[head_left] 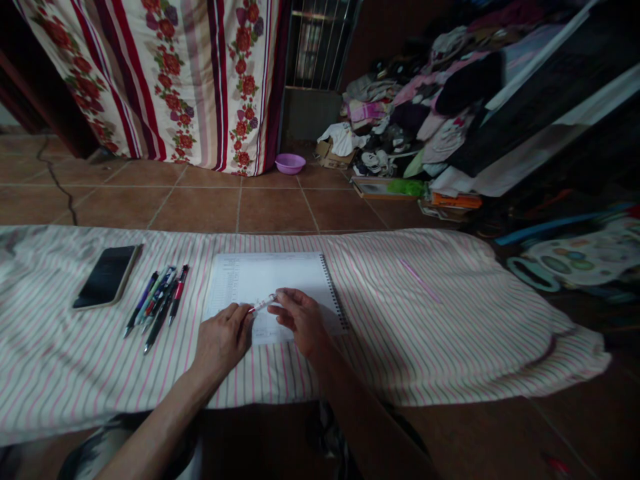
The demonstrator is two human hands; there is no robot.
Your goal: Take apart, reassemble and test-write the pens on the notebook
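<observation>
A slim white pen with red markings (262,304) is held level between my two hands, above an open spiral notebook (280,273). My left hand (226,335) pinches its left end, and my right hand (301,319) has thumb and fingers closed on its right end. Beneath them the notebook lies flat, its wire binding on the right side and writing down its left part. To the left, several pens (159,300) lie in a loose bunch on the striped cloth. A thin pink pen or stick (420,280) rests alone to the right.
A dark-screened phone (106,277) lies left of the pens. The striped cloth (425,353) covers the low surface before me. Beyond it, on the tiled floor, are a purple basin (290,163), a flowered curtain (200,80) and a heap of clothes (400,120).
</observation>
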